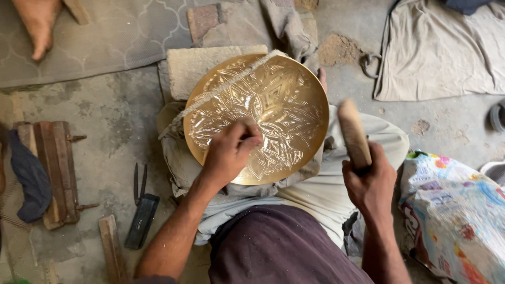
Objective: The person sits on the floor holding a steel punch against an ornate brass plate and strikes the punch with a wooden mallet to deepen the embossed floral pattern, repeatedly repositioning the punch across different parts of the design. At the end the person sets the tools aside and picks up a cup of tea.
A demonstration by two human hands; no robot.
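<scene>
At the far left, some wooden blocks (55, 171) lie on the concrete floor with a dark cloth (29, 181) beside them. A little to the right you see a small pair of dividers or pliers (139, 181) and a black flat case (141, 221).

Your left hand (229, 152) is closed around a small tool, probably a chisel or punch, and presses its tip on the brass plate (284, 89). The plate is round and engraved with a flower-like pattern; it rests tilted on your lap, on the pale cloth (326, 194) over your legs, with its far edge against a stone block (197, 66). A pale cord or strip (221, 89) lies across its upper left part.

Your right hand (371, 186) grips a wooden mallet (353, 131), raised just beside the right rim of the plate and blurred by motion. I judge that you are in the middle of engraving: the tool is set and the mallet is ready to strike. The next blow asks that the tool stays steady on its line and that the mallet meets its head squarely, not your fingers.

At the right lies a colourful plastic sack (457, 210), and above it a beige cloth (442, 47).

The tool is almost fully hidden inside your left fist, so I cannot tell its shape. The mallet head is unclear. Someone's bare foot (37, 26) is cut off at the top left.
</scene>
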